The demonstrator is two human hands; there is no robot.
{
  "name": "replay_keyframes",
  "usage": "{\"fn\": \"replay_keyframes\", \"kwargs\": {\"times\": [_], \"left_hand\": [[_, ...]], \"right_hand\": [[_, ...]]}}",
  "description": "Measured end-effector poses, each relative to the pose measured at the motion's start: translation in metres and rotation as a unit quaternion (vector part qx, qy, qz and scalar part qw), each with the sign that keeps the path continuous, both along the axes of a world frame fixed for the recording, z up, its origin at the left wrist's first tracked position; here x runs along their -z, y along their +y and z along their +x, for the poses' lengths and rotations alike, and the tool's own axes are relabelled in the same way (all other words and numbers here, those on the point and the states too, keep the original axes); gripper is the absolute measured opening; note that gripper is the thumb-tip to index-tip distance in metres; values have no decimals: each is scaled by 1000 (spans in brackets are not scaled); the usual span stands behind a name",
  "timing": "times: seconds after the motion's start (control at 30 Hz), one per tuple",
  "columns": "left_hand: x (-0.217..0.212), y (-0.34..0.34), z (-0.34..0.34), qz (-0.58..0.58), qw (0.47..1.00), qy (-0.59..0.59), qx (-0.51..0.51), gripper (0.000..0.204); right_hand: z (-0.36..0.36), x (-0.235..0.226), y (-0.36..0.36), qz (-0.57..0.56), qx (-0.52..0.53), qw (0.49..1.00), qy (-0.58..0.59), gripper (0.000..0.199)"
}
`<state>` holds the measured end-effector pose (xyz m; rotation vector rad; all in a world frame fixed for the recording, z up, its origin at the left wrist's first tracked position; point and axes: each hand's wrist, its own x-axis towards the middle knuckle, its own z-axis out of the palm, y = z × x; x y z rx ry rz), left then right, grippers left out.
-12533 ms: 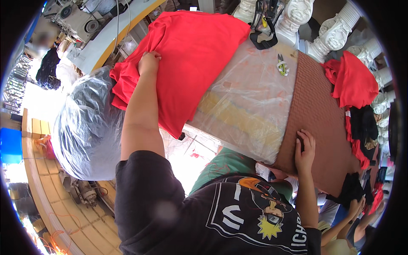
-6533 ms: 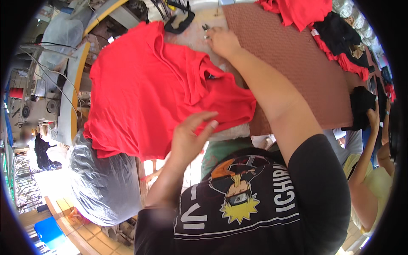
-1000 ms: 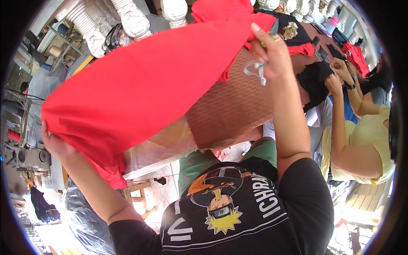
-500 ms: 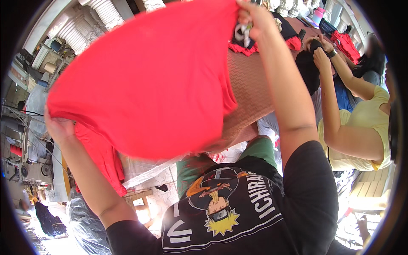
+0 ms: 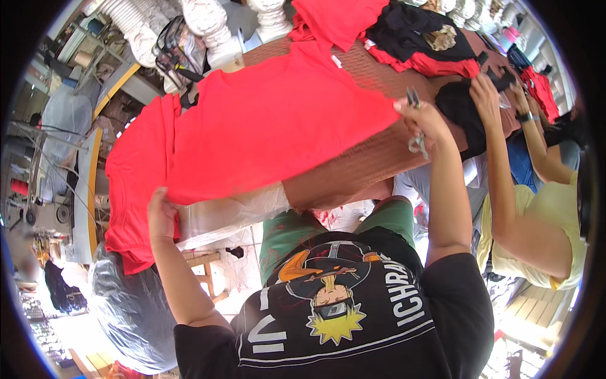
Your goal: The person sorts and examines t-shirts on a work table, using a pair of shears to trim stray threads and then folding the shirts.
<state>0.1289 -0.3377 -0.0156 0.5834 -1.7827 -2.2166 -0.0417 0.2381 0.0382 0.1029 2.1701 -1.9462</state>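
Observation:
A red knit top (image 5: 259,120) is spread over the table in front of me, a small white label at its far edge. My left hand (image 5: 163,218) has its fingers closed on the near left edge of the top. At the right, my right hand (image 5: 426,121) pinches the top's corner and also holds a pair of small scissors (image 5: 418,145), whose dark blades point up and whose looped handles hang below the palm. More red cloth (image 5: 129,189) lies heaped left of the top, hanging over the table's left end.
The table (image 5: 353,170) has a brown textured cover, with clear plastic at its near left. Another red garment (image 5: 344,22) and a black and red pile (image 5: 416,38) lie at the far side. White balusters (image 5: 211,25) stand behind. A co-worker in yellow (image 5: 530,221) handles black cloth (image 5: 461,110) at right.
The red top has come down from the air onto the table and flattened. Both hands have lowered; the left has moved right and nearer, the right slightly right and nearer.

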Motion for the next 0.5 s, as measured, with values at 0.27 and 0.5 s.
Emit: {"fn": "replay_keyframes", "kwargs": {"times": [0.27,0.5], "left_hand": [[-42,35,-9,-199,971,-122,50,27],[-69,-18,48,-239,930,-218,176,24]], "right_hand": [[-19,4,3,94,-54,994,21,27],[-4,-11,38,166,-107,980,2,23]]}}
